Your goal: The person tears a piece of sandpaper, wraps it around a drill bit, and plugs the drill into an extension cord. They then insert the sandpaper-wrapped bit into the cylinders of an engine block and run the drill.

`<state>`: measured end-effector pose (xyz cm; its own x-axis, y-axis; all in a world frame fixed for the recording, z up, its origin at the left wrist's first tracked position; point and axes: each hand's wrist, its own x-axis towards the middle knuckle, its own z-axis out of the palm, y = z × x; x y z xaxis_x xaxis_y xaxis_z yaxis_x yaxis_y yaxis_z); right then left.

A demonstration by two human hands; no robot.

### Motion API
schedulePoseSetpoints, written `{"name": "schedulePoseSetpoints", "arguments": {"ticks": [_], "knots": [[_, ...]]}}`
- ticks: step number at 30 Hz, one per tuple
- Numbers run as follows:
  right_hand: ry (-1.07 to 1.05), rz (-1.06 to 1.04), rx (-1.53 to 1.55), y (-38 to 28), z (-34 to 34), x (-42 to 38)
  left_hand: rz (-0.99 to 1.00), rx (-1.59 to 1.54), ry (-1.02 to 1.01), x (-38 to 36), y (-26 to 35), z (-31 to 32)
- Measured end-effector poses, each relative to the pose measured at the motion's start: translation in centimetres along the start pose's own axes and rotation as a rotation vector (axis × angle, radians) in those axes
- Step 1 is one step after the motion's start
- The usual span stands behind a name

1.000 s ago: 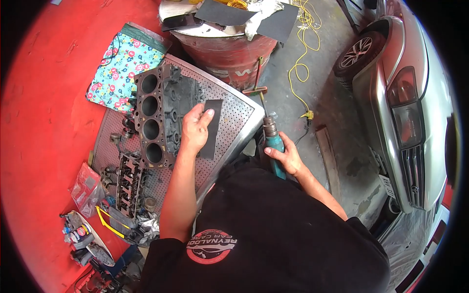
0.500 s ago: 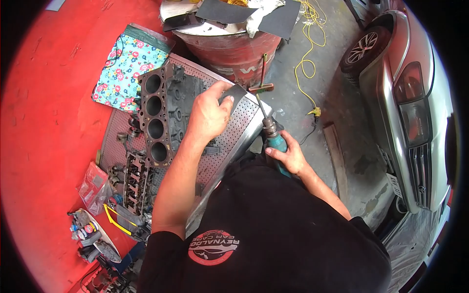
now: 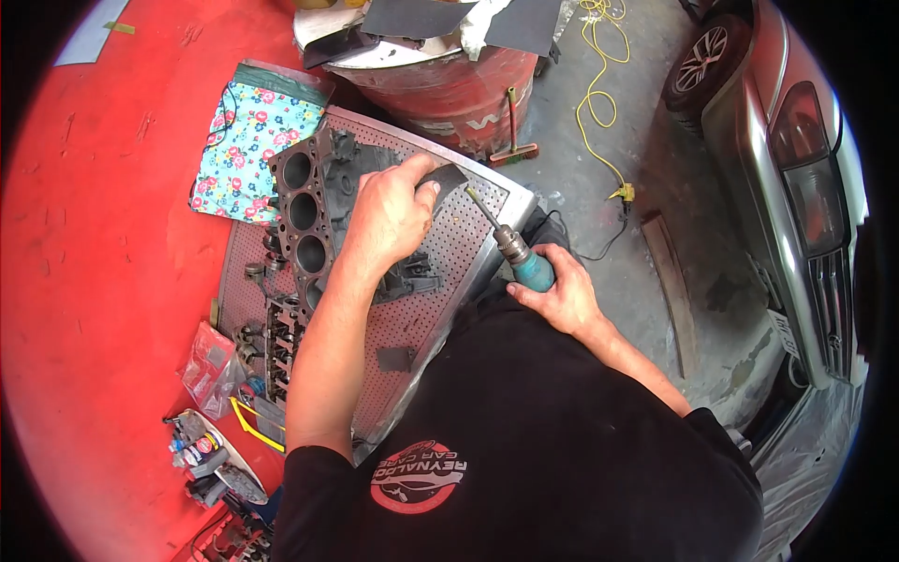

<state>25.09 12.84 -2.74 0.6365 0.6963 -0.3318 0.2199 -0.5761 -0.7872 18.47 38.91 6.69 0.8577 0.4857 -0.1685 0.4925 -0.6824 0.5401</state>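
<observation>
My left hand [image 3: 393,211] is closed, pinching a small dark piece of sandpaper [image 3: 451,179] between thumb and fingers. The engine block [image 3: 304,211], with its row of round cylinder bores, lies behind and left of that hand. My right hand [image 3: 567,290] wraps round a teal power drill [image 3: 534,272] held close to my body. From the drill's chuck [image 3: 511,244] a thin metal rod [image 3: 483,205] points up and left, its tip just right of the sandpaper. I cannot see the drill's rear or trigger.
The block rests on a perforated metal bench [image 3: 454,253] with a small dark square [image 3: 395,359]. Left are a cylinder head [image 3: 279,347] and a floral cloth [image 3: 253,136]. A red drum [image 3: 440,98] stands ahead. A yellow cord [image 3: 604,122], broom [image 3: 513,150] and car [image 3: 796,187] are right.
The view has shifted. My right hand has brought the drill up and left, so its rod tip is nearer the sandpaper. My left hand keeps its pinch on the sandpaper.
</observation>
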Motion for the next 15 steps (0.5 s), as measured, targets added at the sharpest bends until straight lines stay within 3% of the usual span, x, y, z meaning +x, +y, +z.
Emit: {"name": "schedulePoseSetpoints", "arguments": {"ticks": [2,15], "knots": [[0.035,-0.032,-0.027,0.0,0.4,-0.2,0.112,0.127,0.029,0.1,-0.7,-0.2],[0.093,-0.144,-0.100,-0.3,0.5,-0.9,-0.004,-0.094,-0.170,-0.6,-3.3,-1.6]]}}
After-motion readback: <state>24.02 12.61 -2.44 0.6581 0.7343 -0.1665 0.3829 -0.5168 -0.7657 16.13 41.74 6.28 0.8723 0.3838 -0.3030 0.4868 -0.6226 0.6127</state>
